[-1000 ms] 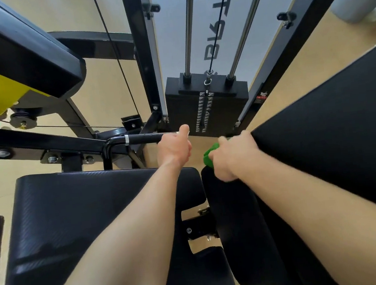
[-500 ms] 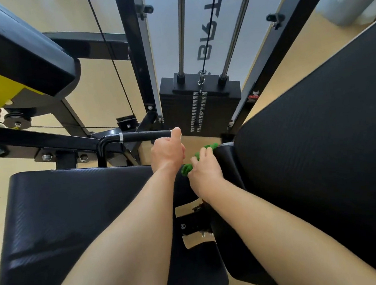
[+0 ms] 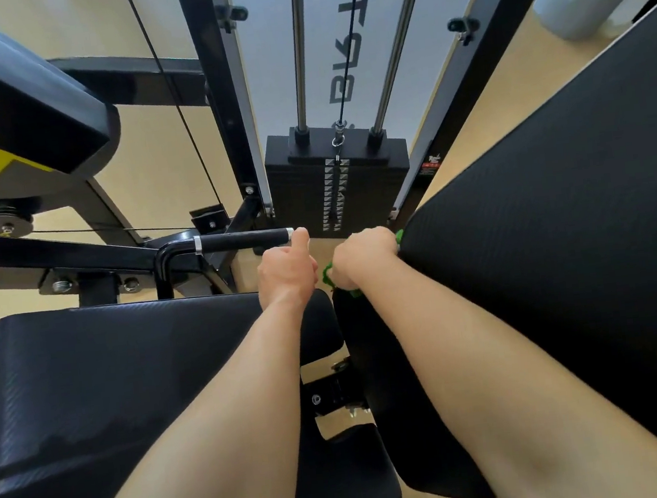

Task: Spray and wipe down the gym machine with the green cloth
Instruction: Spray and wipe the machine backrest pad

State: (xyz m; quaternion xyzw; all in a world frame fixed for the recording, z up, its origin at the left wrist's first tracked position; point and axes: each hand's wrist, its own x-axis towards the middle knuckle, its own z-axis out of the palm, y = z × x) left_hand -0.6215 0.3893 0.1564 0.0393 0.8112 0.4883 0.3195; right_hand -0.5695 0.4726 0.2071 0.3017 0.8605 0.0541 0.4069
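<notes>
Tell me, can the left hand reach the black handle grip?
Probably yes: the thumb of the left hand is at the free end of the handle grip, with nothing between them.

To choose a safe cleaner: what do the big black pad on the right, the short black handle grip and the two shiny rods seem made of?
Big black pad: probably vinyl or synthetic leather, matte, with a fine ribbed grain and rounded edges. Short black handle grip: likely rubber or foam, dull, between silver rings. Two shiny rods: apparently polished or chromed steel, with bright reflections.
</notes>
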